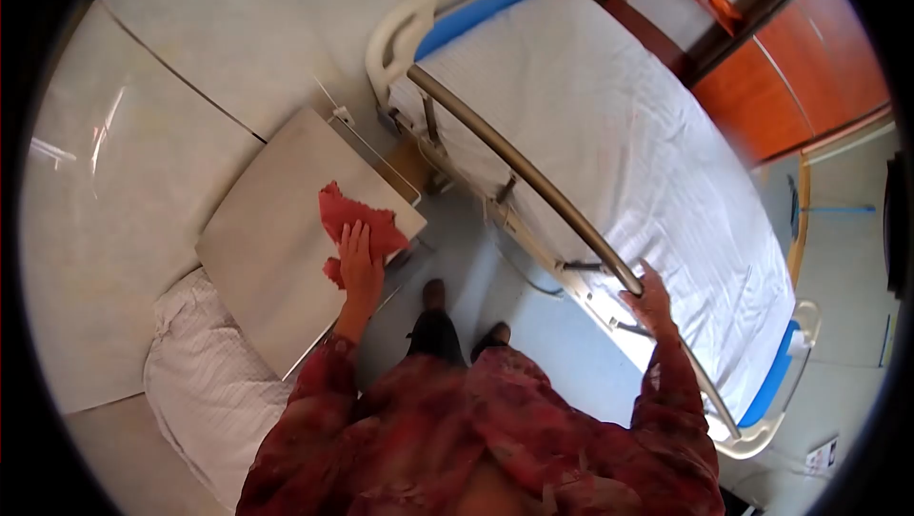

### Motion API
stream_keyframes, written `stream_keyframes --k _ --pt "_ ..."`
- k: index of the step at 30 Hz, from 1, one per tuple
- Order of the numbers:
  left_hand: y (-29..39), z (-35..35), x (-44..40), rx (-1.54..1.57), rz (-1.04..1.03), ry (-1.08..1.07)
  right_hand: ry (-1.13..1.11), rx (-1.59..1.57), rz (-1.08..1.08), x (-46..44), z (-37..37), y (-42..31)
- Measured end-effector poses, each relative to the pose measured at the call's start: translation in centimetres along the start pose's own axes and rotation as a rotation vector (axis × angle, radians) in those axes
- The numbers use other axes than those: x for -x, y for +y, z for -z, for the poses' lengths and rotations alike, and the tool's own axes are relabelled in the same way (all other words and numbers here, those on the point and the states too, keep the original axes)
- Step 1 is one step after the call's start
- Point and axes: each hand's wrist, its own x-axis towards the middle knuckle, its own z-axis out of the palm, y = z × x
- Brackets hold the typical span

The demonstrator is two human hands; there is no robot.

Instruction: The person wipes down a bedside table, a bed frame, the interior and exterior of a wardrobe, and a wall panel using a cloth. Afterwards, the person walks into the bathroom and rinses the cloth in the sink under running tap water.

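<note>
My left hand (358, 264) lies on a red cloth (357, 216), its fingers stretched out over it. The cloth is rumpled with ragged edges and rests on a beige bedside cabinet top (276, 230). A small bunch of it sticks out left of the hand. On the other side, my right hand (649, 302) is closed around the brown side rail (533, 178) of a hospital bed. A white sheet (609, 126) covers the mattress beside that rail.
A blue and cream headboard (481, 16) and footboard (776, 373) end the bed. Another sheeted bed (205, 354) is at lower left. A thin white rail (376, 154) stands by the cabinet. Red-brown cupboards (790, 69) line the upper right.
</note>
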Motion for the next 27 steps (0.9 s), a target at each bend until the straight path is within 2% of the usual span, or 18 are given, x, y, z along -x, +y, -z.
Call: stream_keyframes --k 1,4,6,8,10,12,14,15,17,18,19,20,21,22,23,24,26,27 --pt "0.1 -0.9 0.0 -0.008 -0.008 -0.023 0.014 0.017 -0.019 1.4 0.4 2.1" --pt "2.0 -3.7 -1.5 0.243 0.055 0.167 -0.053 0.157 -0.094 4.1 1.4 6.8" --pt "4.1 -4.4 -4.5 0.880 0.485 0.006 -0.039 0.141 -0.111 4.7 1.6 7.9" --pt "6.3 -4.7 -9.3 1.050 0.340 0.131 0.061 0.145 -0.032 4.6 1.5 7.9" --pt "8.7 -3.1 -14.8 0.830 0.338 0.153 0.070 0.179 -0.084 4.6 1.2 7.8" --pt "7.0 -5.4 -21.6 0.421 -0.076 0.404 0.072 0.229 -0.131 4.3 1.2 7.5" --pt "8.7 -5.9 -27.0 0.168 -0.295 0.535 0.093 0.217 -0.139 4.2 1.3 7.5" --pt "9.0 -7.1 -28.4 0.192 -0.305 0.516 0.104 0.220 -0.135 4.1 1.2 7.8" --pt "9.1 -9.6 -31.9 0.049 -0.536 0.457 0.105 0.189 -0.113 3.9 1.0 8.4" --pt "7.3 -11.4 -34.1 0.384 -0.712 0.039 0.087 0.201 -0.141 3.7 1.0 8.4" --pt "10.4 -10.7 -33.4 0.447 -0.837 -0.117 0.069 0.215 -0.178 3.6 1.1 8.4" --pt "9.1 -13.1 -32.7 0.014 -0.865 0.008 0.073 0.228 -0.174 3.5 1.0 8.7" --pt "10.6 -13.1 -32.2 0.182 -0.926 0.060 0.073 0.240 -0.181 3.4 0.8 9.1" --pt "14.7 -10.3 -30.7 0.009 -0.650 -0.168 0.061 0.236 -0.161 3.4 0.6 9.5" --pt "12.7 -14.0 -30.4 0.603 -0.465 -0.267 0.055 0.232 -0.150 3.3 0.6 9.9" --pt "13.4 -12.4 -29.9 0.099 -0.785 -0.140 0.085 0.206 -0.160 3.4 0.5 10.0" --pt "15.5 -13.1 -27.7 0.259 -0.921 -0.213 0.060 0.250 -0.151 3.6 0.2 10.6" --pt "20.5 -12.2 -25.9 -0.121 -0.848 -0.508 0.055 0.246 -0.139 3.7 0.4 10.6"
